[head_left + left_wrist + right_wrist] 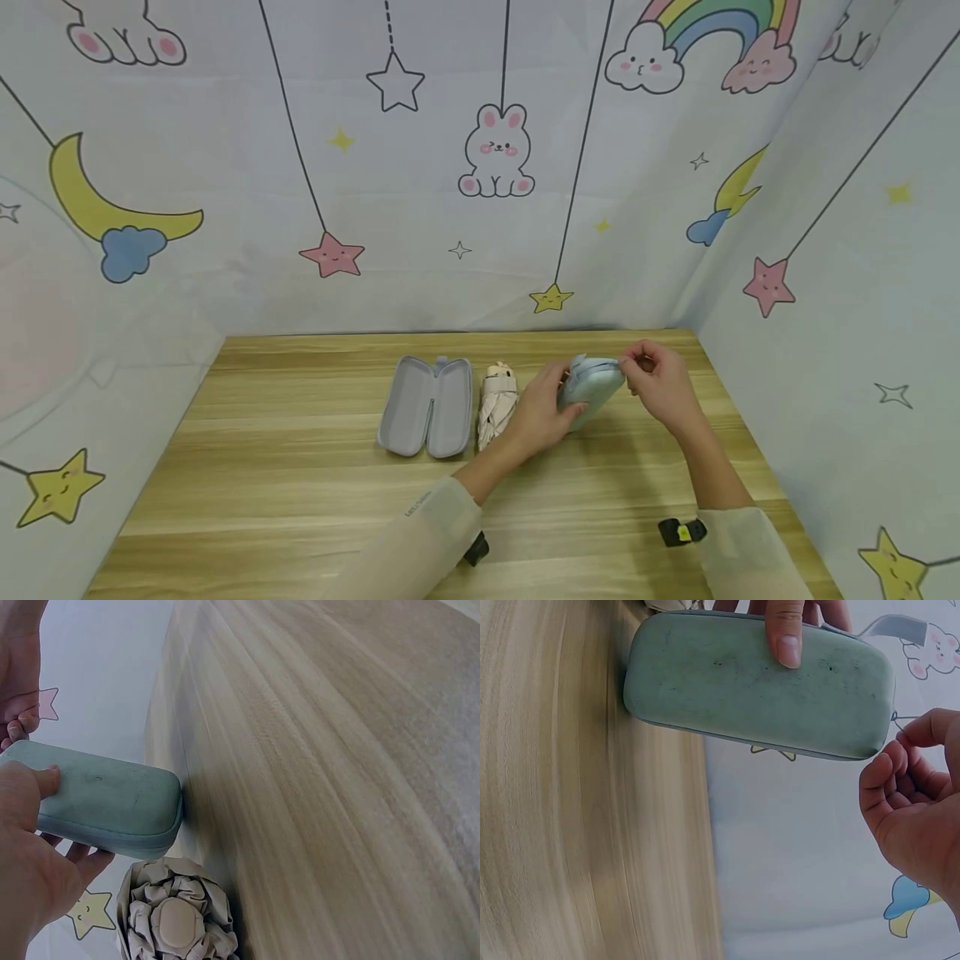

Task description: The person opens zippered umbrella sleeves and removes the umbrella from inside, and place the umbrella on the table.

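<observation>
A pale green zippered case (596, 387) stands tilted on one end near the table's right rear. My left hand (542, 408) grips it from the left, thumb on its near face and fingers behind, as the left wrist view shows. At the case's upper right corner, my right hand (662, 385) pinches the thin zipper pull (898, 724) between thumb and curled index finger. A grey fabric tab (904, 628) sticks out from the top edge of the case. Faint dark scuffs mark its green face.
Just left of my left hand lies a folded beige umbrella (498, 404). Beyond it, an open grey case (408, 408) shows two hollow halves. All rest on a wooden table (285, 500), with a cartoon-printed curtain (420, 167) behind and at both sides.
</observation>
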A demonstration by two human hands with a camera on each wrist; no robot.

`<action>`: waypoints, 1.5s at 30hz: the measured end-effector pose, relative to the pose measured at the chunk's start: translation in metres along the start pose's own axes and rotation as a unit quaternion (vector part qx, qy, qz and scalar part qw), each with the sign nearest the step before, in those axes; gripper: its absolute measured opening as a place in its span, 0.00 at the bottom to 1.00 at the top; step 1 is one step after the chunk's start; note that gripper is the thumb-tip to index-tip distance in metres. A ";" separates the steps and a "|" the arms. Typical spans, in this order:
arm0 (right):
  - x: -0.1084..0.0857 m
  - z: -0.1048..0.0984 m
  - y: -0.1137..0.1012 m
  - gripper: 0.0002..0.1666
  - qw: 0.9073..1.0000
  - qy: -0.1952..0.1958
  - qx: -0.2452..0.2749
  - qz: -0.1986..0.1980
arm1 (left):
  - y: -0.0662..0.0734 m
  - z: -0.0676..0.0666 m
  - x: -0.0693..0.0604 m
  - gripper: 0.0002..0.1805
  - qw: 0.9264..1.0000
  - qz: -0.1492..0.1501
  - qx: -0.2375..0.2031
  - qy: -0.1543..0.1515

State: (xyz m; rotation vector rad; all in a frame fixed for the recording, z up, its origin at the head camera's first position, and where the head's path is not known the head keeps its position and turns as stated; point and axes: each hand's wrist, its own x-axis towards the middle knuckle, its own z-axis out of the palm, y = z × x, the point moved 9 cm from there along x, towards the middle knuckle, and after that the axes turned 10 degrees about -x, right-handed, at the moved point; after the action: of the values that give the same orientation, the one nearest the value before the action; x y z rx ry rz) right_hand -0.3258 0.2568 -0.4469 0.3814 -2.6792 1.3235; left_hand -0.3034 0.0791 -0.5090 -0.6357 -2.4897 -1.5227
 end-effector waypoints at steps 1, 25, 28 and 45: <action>0.000 0.000 0.000 0.08 1.000 0.001 0.002 0.000 | 0.000 0.000 0.000 0.35 1.000 0.000 0.000 0.000; 0.001 -0.002 0.011 0.13 0.999 0.004 0.027 0.028 | 0.002 -0.002 -0.001 0.34 1.000 -0.020 -0.004 -0.002; 0.000 -0.003 0.010 0.13 0.999 0.006 0.033 0.028 | 0.002 -0.002 -0.002 0.34 1.000 -0.022 -0.006 -0.002; 0.000 -0.002 0.026 0.15 0.997 0.009 0.059 0.049 | -0.002 -0.001 -0.001 0.34 1.000 -0.025 -0.009 0.000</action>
State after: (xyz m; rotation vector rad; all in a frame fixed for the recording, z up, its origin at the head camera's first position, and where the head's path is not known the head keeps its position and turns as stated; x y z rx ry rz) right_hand -0.3329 0.2733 -0.4652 0.2524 -2.6422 1.5107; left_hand -0.3032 0.0767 -0.5108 -0.5799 -2.5123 -1.5642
